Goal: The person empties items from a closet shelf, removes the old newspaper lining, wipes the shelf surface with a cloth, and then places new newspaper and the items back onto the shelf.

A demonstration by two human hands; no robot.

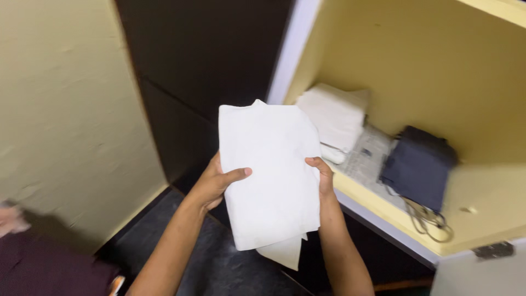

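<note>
Folded cloth: a white folded cloth (271, 175) is held up flat in front of the open cupboard, not yet inside it; one loose corner hangs out below its bottom edge.
Left hand: the left hand (215, 183) clamps the cloth's left edge, thumb lying across the front face, the other fingers hidden behind.
Right hand: the right hand (324, 178) pinches the right edge near the middle, thumb tip on the front, the rest tucked behind the fabric.
Where it hangs: in the air, just left of the cupboard shelf (383, 211) and a little above the level of its front lip, touching nothing but the two hands.
On the shelf: a white folded stack (334, 115) sits at the back left corner, resting on a sheet of newspaper (370, 156); beside it to the right lies a dark blue folded garment (419, 167), with a loop of pale cord (430, 222) trailing by the shelf edge.
Around: a yellow wall (66, 109) at left, a dark floor (213, 263) below, a metal hinge (493, 250) at the cupboard's lower right.
Step in hand, as I judge it: the cloth looks folded and ready, carried toward the shelf.
Next move calls for: I'd say keeping it flat, tucking the hanging corner, and finding space among the piles.
</note>
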